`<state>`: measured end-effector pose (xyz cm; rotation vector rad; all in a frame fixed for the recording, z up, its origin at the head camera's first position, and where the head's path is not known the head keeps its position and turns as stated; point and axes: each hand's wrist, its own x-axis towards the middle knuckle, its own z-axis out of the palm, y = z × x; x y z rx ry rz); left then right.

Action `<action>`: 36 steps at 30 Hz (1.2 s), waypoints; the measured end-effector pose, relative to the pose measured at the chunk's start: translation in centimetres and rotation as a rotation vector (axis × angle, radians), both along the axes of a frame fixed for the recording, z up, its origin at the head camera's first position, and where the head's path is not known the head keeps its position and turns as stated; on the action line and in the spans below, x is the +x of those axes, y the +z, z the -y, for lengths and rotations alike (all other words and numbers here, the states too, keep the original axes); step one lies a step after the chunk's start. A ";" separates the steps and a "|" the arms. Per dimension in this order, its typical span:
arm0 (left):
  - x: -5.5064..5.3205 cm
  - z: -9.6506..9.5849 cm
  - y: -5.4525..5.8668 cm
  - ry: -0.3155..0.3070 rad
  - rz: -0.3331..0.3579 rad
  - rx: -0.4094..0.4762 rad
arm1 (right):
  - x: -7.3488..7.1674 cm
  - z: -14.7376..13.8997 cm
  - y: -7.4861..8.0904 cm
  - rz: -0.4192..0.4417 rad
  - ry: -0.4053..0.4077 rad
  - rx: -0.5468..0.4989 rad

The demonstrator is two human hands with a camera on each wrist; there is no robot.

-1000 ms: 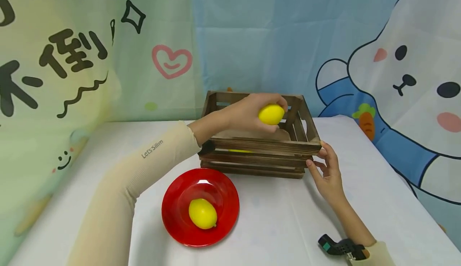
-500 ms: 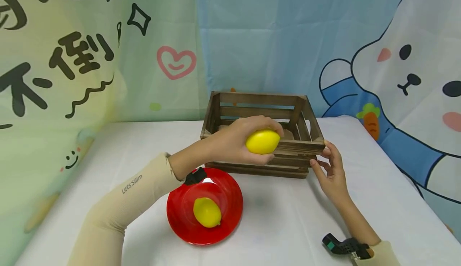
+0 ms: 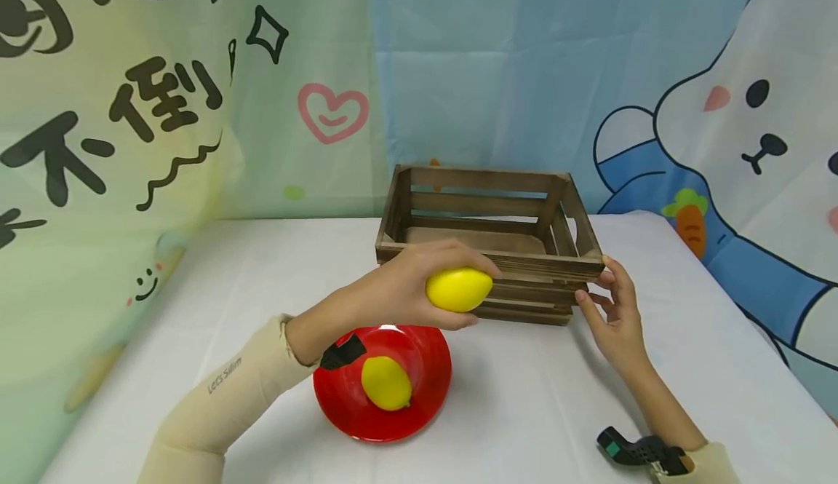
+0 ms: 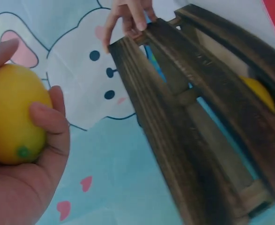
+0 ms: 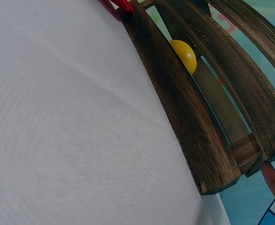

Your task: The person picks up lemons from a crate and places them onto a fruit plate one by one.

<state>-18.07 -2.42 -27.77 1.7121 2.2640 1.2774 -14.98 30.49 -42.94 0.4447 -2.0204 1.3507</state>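
My left hand (image 3: 402, 284) holds a yellow lemon (image 3: 458, 290) in front of the wooden crate (image 3: 524, 315), above the back of the red plate (image 3: 432, 405). In the left wrist view the fingers curl around the lemon's side. A second lemon (image 3: 386, 383) lies on the plate. Through gaps in the crate's slats another lemon (image 5: 184, 55) shows inside in the right wrist view; the front slats hide it in the head view. At the crate's front right corner my right hand (image 3: 615, 324) grips the slat ends between thumb and fingers.
A white cloth (image 3: 524, 411) covers the table. Behind it hangs a printed backdrop (image 3: 458, 91) with a cartoon bear, close to the crate's rear. Black camera mounts (image 3: 644, 451) sit on both wrists.
My left hand has drawn back with the lemon from over the crate's inside, down and toward the plate. The right hand keeps its grip on the crate corner. The head view has shifted slightly.
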 end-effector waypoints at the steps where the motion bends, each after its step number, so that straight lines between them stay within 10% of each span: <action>1: 0.0 0.2 -0.2 0.002 -0.005 -0.018 | 0.0 0.0 0.0 -0.003 -0.002 -0.001; 12: 1.4 3.8 -3.8 0.121 0.133 -0.213 | 0.0 0.2 -0.1 -0.007 0.009 -0.010; 29: 1.8 10.0 -9.2 0.322 0.379 -0.194 | -0.6 -0.2 0.1 -0.032 0.048 -0.006; 36: 1.4 12.8 -12.4 0.272 0.503 -0.193 | -0.4 -0.2 -0.4 -0.025 0.070 -0.040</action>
